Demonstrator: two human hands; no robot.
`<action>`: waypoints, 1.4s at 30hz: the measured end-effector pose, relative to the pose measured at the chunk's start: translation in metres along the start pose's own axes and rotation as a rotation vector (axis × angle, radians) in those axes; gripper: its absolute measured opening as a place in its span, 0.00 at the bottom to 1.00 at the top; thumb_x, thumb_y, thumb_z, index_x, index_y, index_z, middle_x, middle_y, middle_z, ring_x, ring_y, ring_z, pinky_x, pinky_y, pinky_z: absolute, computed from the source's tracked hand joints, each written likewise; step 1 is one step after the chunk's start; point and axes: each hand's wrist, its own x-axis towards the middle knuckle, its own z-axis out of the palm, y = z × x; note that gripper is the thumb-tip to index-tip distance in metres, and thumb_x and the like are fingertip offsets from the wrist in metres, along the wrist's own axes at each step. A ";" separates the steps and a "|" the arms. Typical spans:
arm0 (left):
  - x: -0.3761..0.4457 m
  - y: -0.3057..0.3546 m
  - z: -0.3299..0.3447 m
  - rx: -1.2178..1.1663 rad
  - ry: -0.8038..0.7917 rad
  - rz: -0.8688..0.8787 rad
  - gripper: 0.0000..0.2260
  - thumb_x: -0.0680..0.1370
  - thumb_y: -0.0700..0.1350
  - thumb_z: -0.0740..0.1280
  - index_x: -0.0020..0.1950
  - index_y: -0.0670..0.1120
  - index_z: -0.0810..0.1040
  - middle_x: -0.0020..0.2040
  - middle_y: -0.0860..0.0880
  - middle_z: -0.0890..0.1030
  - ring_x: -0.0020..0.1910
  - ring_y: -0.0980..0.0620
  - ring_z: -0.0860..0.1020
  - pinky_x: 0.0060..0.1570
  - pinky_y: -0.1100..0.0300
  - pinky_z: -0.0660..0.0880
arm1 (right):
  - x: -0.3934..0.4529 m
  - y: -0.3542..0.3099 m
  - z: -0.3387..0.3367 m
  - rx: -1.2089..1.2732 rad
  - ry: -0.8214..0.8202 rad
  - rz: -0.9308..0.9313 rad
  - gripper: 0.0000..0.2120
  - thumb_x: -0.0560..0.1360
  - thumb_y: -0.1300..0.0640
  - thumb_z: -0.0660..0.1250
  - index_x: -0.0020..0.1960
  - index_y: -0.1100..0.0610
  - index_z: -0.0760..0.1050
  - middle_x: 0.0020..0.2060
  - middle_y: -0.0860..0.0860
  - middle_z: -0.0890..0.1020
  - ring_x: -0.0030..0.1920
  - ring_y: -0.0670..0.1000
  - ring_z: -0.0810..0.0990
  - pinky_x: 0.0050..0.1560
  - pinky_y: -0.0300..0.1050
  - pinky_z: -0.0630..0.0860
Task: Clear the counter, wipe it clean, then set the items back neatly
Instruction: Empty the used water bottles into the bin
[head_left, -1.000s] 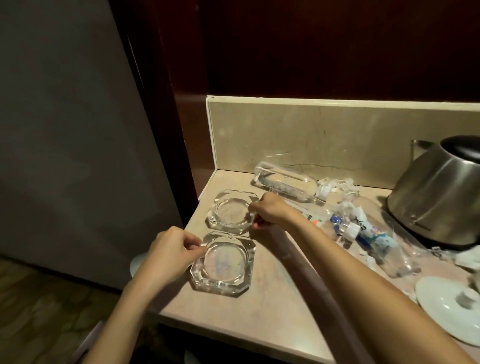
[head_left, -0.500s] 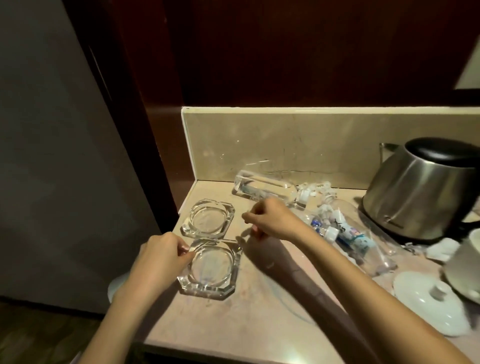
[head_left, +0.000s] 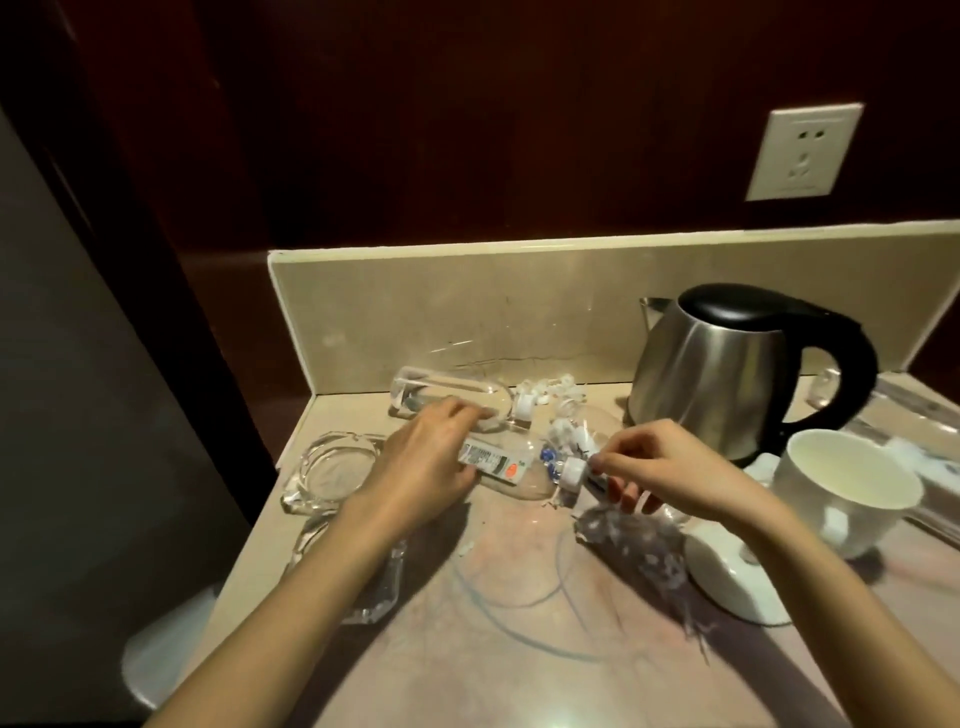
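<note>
Table (head_left: 519, 649) clearing barely begun, wiping not started.

A labelled bottle (head_left: 498, 462) lying flat is gripped under the left hand (head_left: 415, 467); a second bottle's white cap (head_left: 573, 472) is pinched by the right hand (head_left: 670, 467). Beyond the right hand, kettle (head_left: 711, 374) and cup (head_left: 847, 499) remain; ashtrays (head_left: 332, 467) sit outside the left.

Two clear plastic bottles lie on their sides on the beige table (head_left: 519, 649): back bottle (head_left: 447, 397) along the backsplash, labelled bottle (head_left: 498, 460) nearer; two glass ashtrays (head_left: 332, 467) sit at the left edge, steel kettle (head_left: 727, 364) upright behind
</note>
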 end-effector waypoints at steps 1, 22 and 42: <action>0.009 0.002 0.008 0.047 -0.030 0.070 0.28 0.74 0.45 0.70 0.72 0.52 0.66 0.68 0.54 0.69 0.66 0.55 0.68 0.65 0.61 0.68 | -0.004 0.003 -0.003 0.000 0.007 0.005 0.11 0.77 0.55 0.67 0.42 0.62 0.81 0.29 0.51 0.82 0.30 0.47 0.82 0.31 0.42 0.75; 0.004 -0.006 -0.008 -0.851 0.047 -0.225 0.36 0.64 0.48 0.79 0.69 0.52 0.69 0.60 0.54 0.79 0.59 0.56 0.77 0.60 0.58 0.74 | 0.016 0.019 0.013 -0.839 0.233 0.185 0.36 0.71 0.33 0.64 0.67 0.58 0.66 0.61 0.54 0.73 0.60 0.55 0.74 0.54 0.47 0.74; -0.014 0.020 -0.012 -1.449 -0.170 -0.408 0.28 0.66 0.44 0.74 0.64 0.42 0.72 0.61 0.40 0.79 0.57 0.44 0.80 0.47 0.52 0.80 | -0.010 0.029 -0.001 1.076 -0.200 -0.012 0.41 0.58 0.45 0.81 0.67 0.55 0.73 0.63 0.56 0.79 0.63 0.59 0.78 0.64 0.61 0.71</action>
